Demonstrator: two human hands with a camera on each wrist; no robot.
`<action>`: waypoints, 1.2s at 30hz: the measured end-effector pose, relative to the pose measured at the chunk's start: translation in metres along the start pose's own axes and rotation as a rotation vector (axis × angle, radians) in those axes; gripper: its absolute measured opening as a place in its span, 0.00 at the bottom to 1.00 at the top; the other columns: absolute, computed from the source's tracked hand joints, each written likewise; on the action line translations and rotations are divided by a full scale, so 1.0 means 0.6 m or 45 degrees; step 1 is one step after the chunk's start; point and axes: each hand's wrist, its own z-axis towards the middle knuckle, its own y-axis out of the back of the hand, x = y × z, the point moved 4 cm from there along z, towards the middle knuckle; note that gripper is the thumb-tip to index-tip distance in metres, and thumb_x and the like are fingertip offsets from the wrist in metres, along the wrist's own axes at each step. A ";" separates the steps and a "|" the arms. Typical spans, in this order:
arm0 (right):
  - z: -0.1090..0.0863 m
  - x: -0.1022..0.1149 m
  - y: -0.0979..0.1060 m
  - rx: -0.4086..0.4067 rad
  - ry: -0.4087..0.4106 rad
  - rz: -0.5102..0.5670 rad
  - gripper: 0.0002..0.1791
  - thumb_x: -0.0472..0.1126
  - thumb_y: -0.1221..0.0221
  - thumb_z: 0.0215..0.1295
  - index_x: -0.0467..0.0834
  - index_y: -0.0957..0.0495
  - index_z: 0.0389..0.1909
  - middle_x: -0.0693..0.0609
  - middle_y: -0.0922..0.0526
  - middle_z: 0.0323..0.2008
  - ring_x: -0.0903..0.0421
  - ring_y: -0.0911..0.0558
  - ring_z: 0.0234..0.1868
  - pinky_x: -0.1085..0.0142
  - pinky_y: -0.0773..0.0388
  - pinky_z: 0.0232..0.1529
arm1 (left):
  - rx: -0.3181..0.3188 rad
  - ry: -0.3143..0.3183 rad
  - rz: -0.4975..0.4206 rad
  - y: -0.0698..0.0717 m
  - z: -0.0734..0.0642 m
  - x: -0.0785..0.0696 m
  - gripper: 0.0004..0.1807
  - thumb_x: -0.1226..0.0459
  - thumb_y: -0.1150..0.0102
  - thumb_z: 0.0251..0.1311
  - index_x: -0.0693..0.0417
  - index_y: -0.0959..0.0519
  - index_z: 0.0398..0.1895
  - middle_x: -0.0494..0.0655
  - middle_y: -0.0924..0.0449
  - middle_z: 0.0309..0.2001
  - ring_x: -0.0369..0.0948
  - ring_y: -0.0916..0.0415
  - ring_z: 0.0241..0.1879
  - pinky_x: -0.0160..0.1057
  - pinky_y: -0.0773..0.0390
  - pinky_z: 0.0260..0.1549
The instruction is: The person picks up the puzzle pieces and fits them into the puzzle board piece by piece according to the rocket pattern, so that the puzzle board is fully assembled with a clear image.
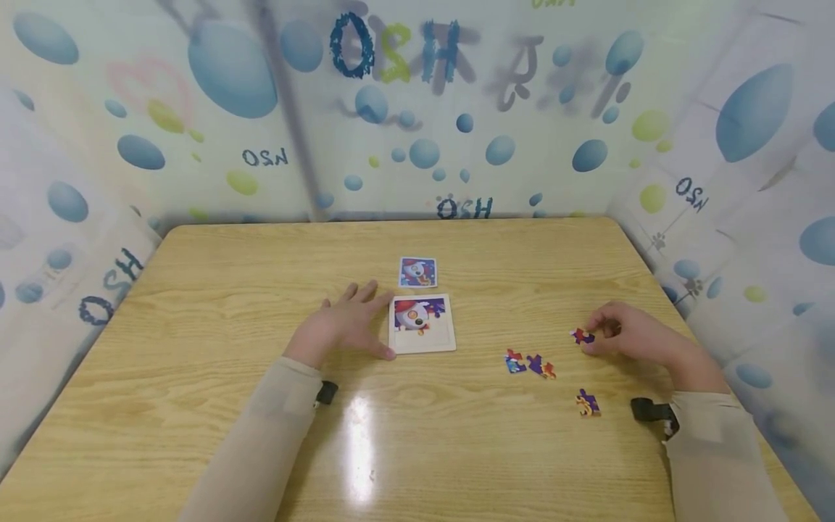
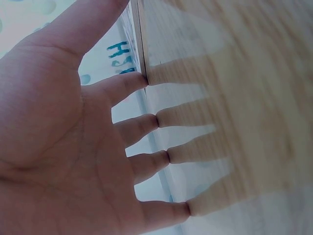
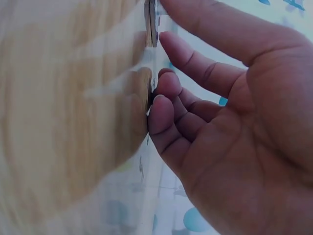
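wood-grain table (image 1: 235, 290) | puzzle tray (image 1: 438, 339) | picture card (image 1: 417, 273) just beyond | loose jigsaw pieces (image 1: 514, 362)

The square tray (image 1: 430, 344) lies flat, jigsaw picture joined across its upper part, lower part mostly bare; well to its right is a red-and-purple piece (image 1: 581, 336), pinched, other multicoloured pieces (image 1: 514, 362) loose nearby

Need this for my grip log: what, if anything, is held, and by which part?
The right hand appears to hold one puzzle piece by its right end. The left hand lies spread against the puzzle tray, apparently gripping nothing.
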 end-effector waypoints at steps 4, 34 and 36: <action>0.000 -0.002 0.000 -0.003 0.013 -0.019 0.18 0.45 0.26 0.58 0.40 0.20 0.42 0.48 0.27 0.33 0.53 0.30 0.34 0.65 0.29 0.30 | -0.004 0.000 -0.001 0.001 -0.002 -0.002 0.63 0.34 0.27 0.47 0.35 0.52 0.83 0.50 0.67 0.83 0.60 0.73 0.79 0.77 0.66 0.67; 0.002 0.000 -0.005 0.043 0.091 0.098 0.12 0.33 0.33 0.63 0.40 0.23 0.45 0.48 0.22 0.34 0.55 0.26 0.33 0.67 0.26 0.29 | -0.006 -0.006 0.010 0.007 -0.007 -0.006 0.63 0.35 0.27 0.47 0.38 0.51 0.83 0.53 0.65 0.83 0.62 0.71 0.79 0.78 0.65 0.67; 0.002 -0.002 -0.005 0.041 0.105 0.103 0.10 0.32 0.34 0.64 0.40 0.23 0.44 0.48 0.22 0.35 0.56 0.25 0.33 0.67 0.26 0.29 | -0.009 -0.009 0.009 0.008 -0.007 -0.007 0.63 0.35 0.27 0.46 0.38 0.51 0.83 0.53 0.65 0.83 0.62 0.70 0.79 0.78 0.64 0.67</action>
